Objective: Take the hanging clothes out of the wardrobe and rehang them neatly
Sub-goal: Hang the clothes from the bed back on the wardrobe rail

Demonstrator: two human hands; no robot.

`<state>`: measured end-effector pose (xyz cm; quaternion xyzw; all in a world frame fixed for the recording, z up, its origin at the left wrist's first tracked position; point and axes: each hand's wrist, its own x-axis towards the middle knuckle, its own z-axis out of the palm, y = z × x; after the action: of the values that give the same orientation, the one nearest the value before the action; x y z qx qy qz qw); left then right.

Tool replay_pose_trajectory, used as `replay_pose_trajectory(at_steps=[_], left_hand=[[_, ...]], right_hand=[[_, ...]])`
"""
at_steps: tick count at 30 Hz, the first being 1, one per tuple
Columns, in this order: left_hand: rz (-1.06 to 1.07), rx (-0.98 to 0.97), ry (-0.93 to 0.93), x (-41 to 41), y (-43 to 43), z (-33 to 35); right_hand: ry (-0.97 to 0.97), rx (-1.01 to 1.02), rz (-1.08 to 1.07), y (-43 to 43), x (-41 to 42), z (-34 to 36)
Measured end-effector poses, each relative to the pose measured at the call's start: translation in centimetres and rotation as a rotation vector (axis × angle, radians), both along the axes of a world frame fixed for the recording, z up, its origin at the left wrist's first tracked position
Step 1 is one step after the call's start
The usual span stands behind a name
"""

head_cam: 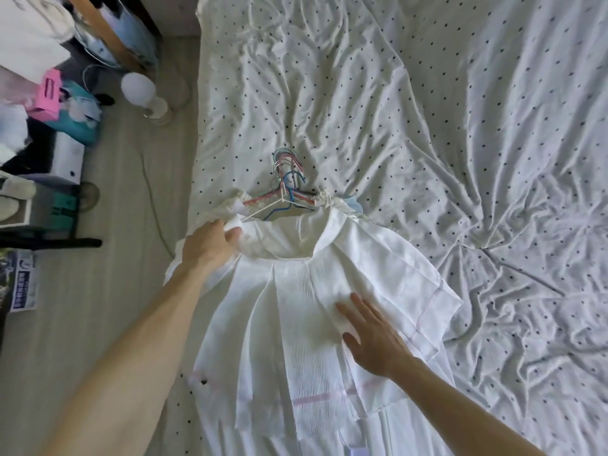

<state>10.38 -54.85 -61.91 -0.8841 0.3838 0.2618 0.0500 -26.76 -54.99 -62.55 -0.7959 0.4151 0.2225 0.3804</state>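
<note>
A white garment (306,324) lies spread on the bed on top of a stack of clothes, its neckline toward the far side. Several wire hangers (287,189), white, blue and pink, stick out from the neckline, hooks bunched together. My left hand (210,241) grips the garment's left shoulder edge, fingers curled around the fabric. My right hand (371,337) lies flat on the garment's front, fingers straight and spread.
The bed sheet (460,143) is white with dark dots and heavily wrinkled. On the floor to the left stand a white globe lamp (141,93), a cable (154,199), boxes and bags (65,106) and a dark rack (49,232).
</note>
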Motion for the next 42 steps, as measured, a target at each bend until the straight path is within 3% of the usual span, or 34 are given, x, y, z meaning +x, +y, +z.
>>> replay_pose_trajectory(at_steps=[6,15,20,24,27,31,38,42], left_hand=[[0.137,-0.169,0.114,-4.9,3.8,7.0],[0.114,-0.419,0.044,-23.0,9.2,21.1],[-0.024,-0.542,0.085,-35.9,8.3,27.1],[-0.118,-0.667,0.244,-47.6,6.9,30.7],[-0.404,-0.547,0.482,-56.4,6.0,32.5],[-0.782,-0.373,0.638,-66.3,4.7,35.3],[-1.128,-0.587,0.653,-82.0,1.8,44.4],[-1.371,-0.560,0.763,-92.4,3.5,47.9]], right_hand=[[-0.069,0.083,-0.361,0.0,-0.7,5.3],[-0.646,0.210,-0.884,3.0,-5.9,21.4],[-0.860,0.080,-1.048,0.6,-13.9,30.8],[-0.955,-0.104,-1.145,0.0,-25.0,36.1],[-0.942,-0.278,-1.199,0.9,-34.8,38.5],[-0.850,-0.417,-1.292,2.9,-47.7,40.0],[-0.472,-0.631,-1.337,11.4,-65.2,41.8],[-0.206,-0.720,-1.334,16.7,-71.9,42.6]])
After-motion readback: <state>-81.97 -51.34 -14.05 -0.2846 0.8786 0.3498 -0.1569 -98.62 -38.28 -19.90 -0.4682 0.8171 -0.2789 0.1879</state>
